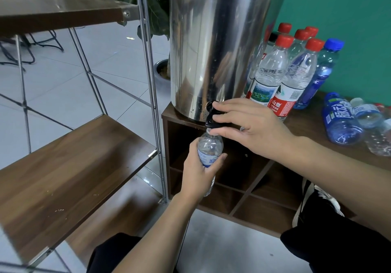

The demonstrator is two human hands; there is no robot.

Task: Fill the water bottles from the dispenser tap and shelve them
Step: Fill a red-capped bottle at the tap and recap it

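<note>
A person crouches at a steel water dispenser [218, 39], the left hand [201, 173] wrapped around a clear bottle [209, 147] held upright with its open neck directly under the black tap [211, 115]. The right hand [251, 128] rests on the tap, its fingers laid over the lever and thumb beneath. Whether water is running cannot be told, and the bottle looks largely unfilled.

The job appears to be at an early stage. At two o'clock from the tap, a cluster of capped bottles [287, 69] stands on the bench [306, 122] beside the dispenser; their fill levels are hard to read. At three o'clock, a blue bottle [340, 120] and other clear ones lie on their sides, apparently still empty.

The rack's wooden shelf [69, 167] at nine o'clock carries no bottle, and neither does the visible part of the upper shelf [63, 10] at eleven o'clock. Judging by that, filling, capping and shelving all remain ahead.
</note>
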